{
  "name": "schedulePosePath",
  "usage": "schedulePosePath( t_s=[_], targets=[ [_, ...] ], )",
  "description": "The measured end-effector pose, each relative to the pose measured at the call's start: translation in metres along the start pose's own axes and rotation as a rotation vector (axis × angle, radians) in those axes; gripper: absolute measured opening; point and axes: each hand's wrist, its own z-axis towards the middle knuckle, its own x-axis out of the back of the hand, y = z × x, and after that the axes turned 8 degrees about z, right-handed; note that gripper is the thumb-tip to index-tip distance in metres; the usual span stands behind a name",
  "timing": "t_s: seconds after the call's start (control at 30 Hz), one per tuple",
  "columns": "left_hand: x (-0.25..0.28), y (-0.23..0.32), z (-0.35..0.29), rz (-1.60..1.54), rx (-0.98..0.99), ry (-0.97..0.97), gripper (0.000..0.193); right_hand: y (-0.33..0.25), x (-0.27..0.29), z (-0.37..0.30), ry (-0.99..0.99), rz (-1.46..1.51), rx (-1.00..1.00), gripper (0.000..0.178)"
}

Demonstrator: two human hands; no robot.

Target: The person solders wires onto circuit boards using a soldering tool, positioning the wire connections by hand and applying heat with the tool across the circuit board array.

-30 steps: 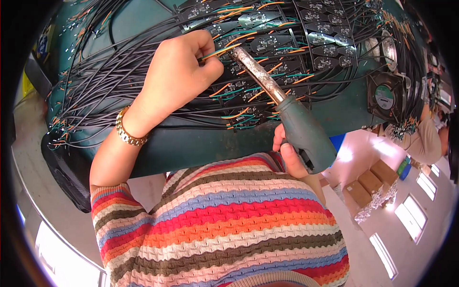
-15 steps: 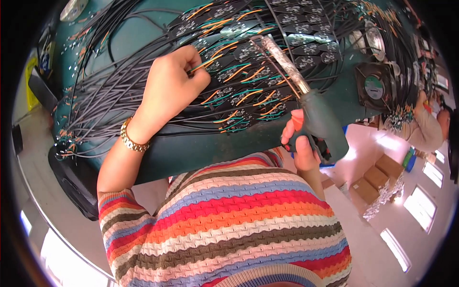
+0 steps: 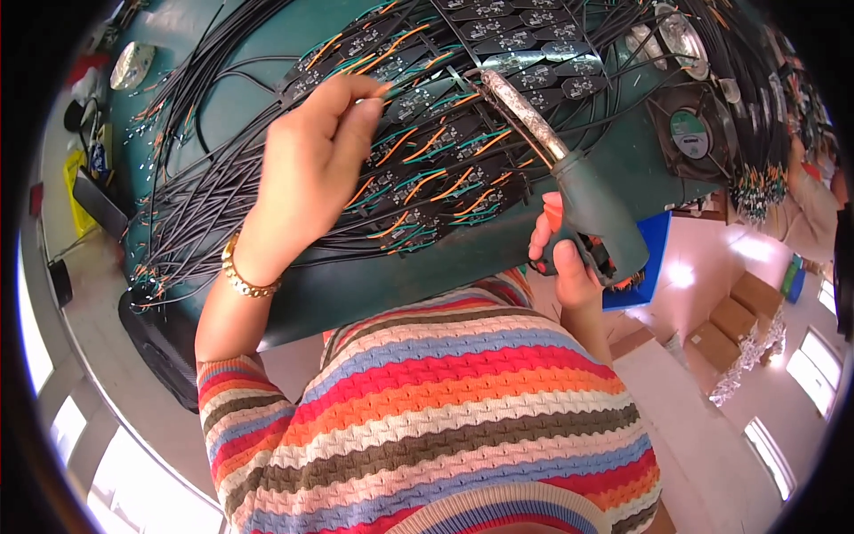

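Observation:
My left hand, with a gold bracelet at the wrist, pinches a thin orange and green wire between thumb and forefinger. The wire lies over rows of small black circuit boards, many with orange and green leads on them. My right hand is closed round the grip of a dark green soldering gun, a finger at its orange trigger. The gun's worn metal barrel points up and left, its tip over the boards a little right of my left fingertips. Whether the tip touches anything I cannot tell.
Black cables with stripped ends spread across the green tabletop. A small black fan stands at right, beside more cable bundles. A blue bin sits below the right table edge. Another person's arm is at far right.
The whole view has shifted slightly. Against the boards, my left hand with the wire and the soldering gun's tip have moved a little; both hands keep their hold.

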Motion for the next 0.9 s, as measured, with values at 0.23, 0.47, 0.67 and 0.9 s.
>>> schedulePosePath(
  t_s=[0.23, 0.47, 0.67, 0.9],
  targets=[
    [-0.033, -0.003, 0.015, -0.030, 0.053, -0.013, 0.008, 0.005, 0.019, -0.001, -0.025, -0.189, 0.030, 0.022],
    [-0.050, -0.007, 0.014, 0.238, 0.101, 0.109, 0.011, -0.007, 0.008, 0.010, -0.184, -0.553, 0.152, 0.025],
    [-0.050, -0.010, 0.012, 0.189, 0.098, 0.121, 0.010, 0.002, 0.007, 0.004, -0.238, -0.594, 0.147, 0.032],
    [-0.051, -0.013, 0.008, 0.159, 0.042, 0.117, 0.014, -0.012, 0.001, 0.008, -0.287, -0.690, 0.106, 0.016]
  ],
)
